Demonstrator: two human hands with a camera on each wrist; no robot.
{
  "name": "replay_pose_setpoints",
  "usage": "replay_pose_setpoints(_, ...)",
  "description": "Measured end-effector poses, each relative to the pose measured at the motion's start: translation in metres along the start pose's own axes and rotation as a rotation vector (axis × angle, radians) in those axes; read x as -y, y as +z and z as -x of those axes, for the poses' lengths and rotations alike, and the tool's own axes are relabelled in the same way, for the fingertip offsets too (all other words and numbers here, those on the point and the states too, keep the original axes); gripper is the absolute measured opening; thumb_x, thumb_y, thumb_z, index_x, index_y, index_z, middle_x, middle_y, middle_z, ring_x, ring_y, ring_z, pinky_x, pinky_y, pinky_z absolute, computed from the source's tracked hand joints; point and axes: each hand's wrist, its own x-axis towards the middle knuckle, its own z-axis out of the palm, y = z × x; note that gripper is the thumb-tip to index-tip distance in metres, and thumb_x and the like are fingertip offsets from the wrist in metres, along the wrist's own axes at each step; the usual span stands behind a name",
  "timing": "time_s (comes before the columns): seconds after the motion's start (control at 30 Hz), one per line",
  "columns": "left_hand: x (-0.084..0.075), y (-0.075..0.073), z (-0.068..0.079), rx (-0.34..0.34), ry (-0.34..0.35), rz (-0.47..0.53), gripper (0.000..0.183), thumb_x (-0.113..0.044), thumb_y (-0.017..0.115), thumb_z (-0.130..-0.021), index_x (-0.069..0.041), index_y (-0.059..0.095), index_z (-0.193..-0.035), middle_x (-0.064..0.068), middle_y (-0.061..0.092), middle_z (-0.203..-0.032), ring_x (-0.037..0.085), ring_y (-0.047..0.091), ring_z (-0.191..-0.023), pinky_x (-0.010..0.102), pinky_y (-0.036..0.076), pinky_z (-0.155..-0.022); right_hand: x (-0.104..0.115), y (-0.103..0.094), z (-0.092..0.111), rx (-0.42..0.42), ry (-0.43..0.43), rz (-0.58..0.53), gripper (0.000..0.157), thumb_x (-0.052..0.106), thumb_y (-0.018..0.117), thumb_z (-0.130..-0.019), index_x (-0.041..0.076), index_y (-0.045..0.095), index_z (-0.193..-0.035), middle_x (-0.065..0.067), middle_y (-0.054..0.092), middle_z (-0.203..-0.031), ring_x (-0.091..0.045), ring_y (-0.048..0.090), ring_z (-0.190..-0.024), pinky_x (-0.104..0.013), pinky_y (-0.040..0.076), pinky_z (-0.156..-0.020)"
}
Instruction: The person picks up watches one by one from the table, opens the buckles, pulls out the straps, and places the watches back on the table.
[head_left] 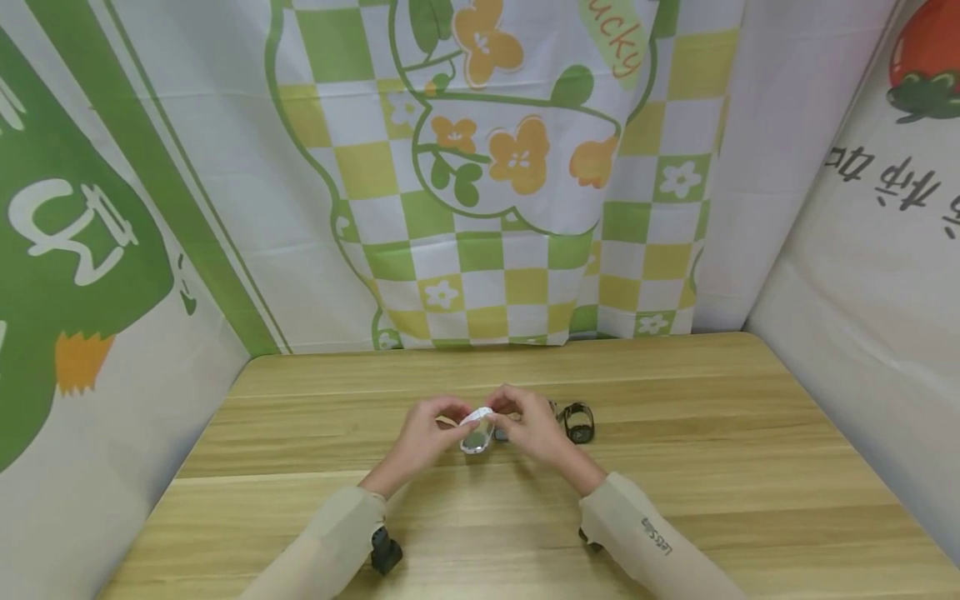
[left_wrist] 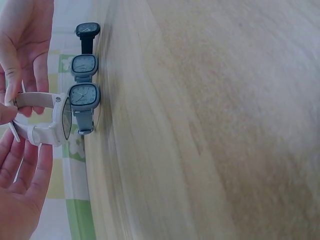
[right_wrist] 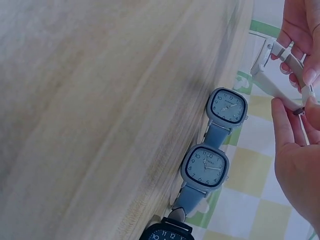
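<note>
A white wristwatch [head_left: 475, 442] with a round face is held up over the table between both hands. My left hand [head_left: 422, 435] grips the strap from the left, while my right hand [head_left: 534, 427] pinches it from the other side. In the left wrist view, the white watch [left_wrist: 47, 122] forms a loop, its strap ends meeting at the fingertips by the buckle. Whether the buckle is fastened I cannot tell. Two square-faced grey watches [right_wrist: 205, 166] stand in a row just behind, partly hidden by my right hand in the head view.
A black watch [head_left: 579, 423] stands at the right end of the row. The wooden table [head_left: 480, 533] meets a checked, flower-printed cloth [head_left: 517, 283] at the back, and printed cloth walls rise at both sides.
</note>
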Motion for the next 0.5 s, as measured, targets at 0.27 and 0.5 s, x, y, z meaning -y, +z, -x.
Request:
replay_pose_setpoints(0.27,-0.0009,-0.0022,-0.0009,0.028,-0.010,-0.012,0.013,-0.006,0.076,-0.097,0.004,0.075,-0.105,0.015,0.075,-0.100,0.019,0.067,-0.092,0.024,0.061,-0.077,0.0028,0.0008,0.0003,-0.026,0.017,0.012,0.009,-0.002,0.071,-0.097,0.003,0.071,-0.105,-0.012,0.077,-0.104,-0.030,0.074,-0.099,-0.044,0.062,-0.089)
replay_pose_setpoints(0.5,-0.0012,-0.0043,-0.0012,0.058,-0.011,0.000,0.014,-0.007,0.075,-0.098,0.004,0.074,-0.106,0.015,0.075,-0.100,0.017,0.066,-0.092,0.023,0.060,-0.077,0.0038,0.0024,0.0011,-0.052,0.020,-0.011,0.008,-0.003,0.071,-0.096,0.001,0.071,-0.103,-0.017,0.076,-0.104,-0.033,0.076,-0.095,-0.032,0.062,-0.075)
